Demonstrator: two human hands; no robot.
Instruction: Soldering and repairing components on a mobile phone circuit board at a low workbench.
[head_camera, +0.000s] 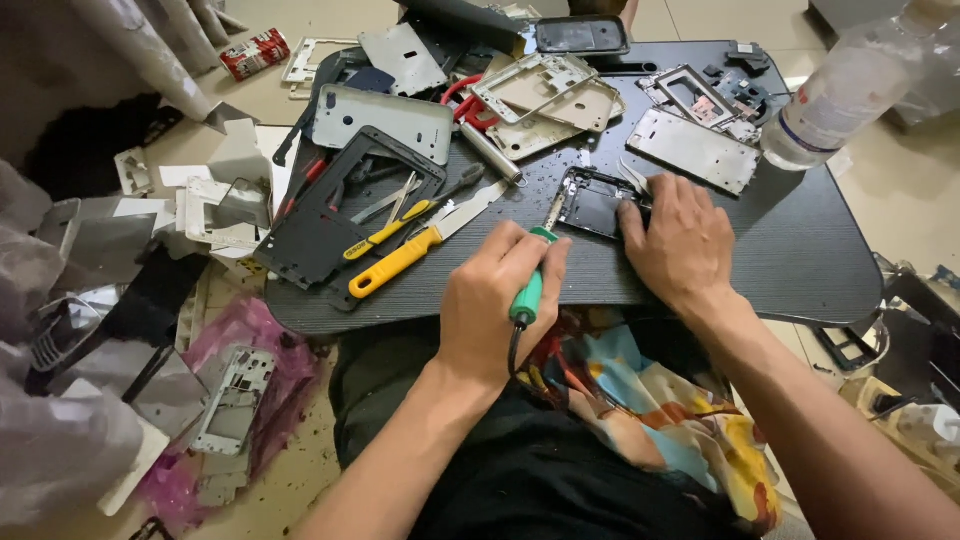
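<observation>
Cluttered with phone parts, a dark counter (800, 250) is standing over a beige floor. At its near edge, a green-handled soldering iron (530, 290) is being gripped in the left hand (495, 300), the grip being closed around the handle with the metal tip aimed at a black phone frame (595, 205). That frame is being pressed flat by the right hand (680, 245), its fingers lying spread along the frame's right edge, with tweezers (635, 175) lying just beyond them. To the left, a yellow-handled knife (420, 250) and a yellow-handled screwdriver (385, 235) are lying beside a large black frame (310, 235). Farther back, metal phone plates (695, 150) and red-handled pliers (465, 100) are lying, and a clear plastic bottle (850, 95) is lying at the far right corner.
</observation>
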